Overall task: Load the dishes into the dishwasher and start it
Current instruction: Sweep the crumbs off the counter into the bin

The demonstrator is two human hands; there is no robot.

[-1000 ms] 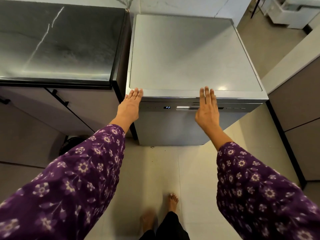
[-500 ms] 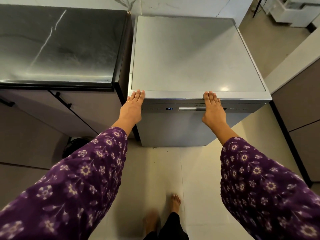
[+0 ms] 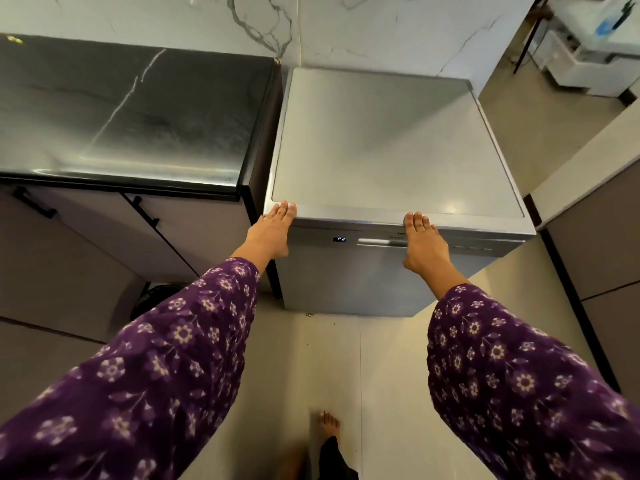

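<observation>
right hand [image 3: 424,242]: lowered since a second ago, fingertips now on the front top edge of the grey freestanding metal dishwasher [image 3: 391,150]; fingers straight, holding nothing. left hand [image 3: 273,230]: same edge at the left corner, fingers flat and together, holding nothing, as before. dishwasher: just beside the black stone countertop [image 3: 121,116], door shut, small lit display [image 3: 339,239] reading p2. dishes: none in view, presumably inside. step, judged: pressing the door home. next: one hand drops to the control strip beside the silver handle bar [image 3: 377,241] to press start; which key cannot be told.
</observation>
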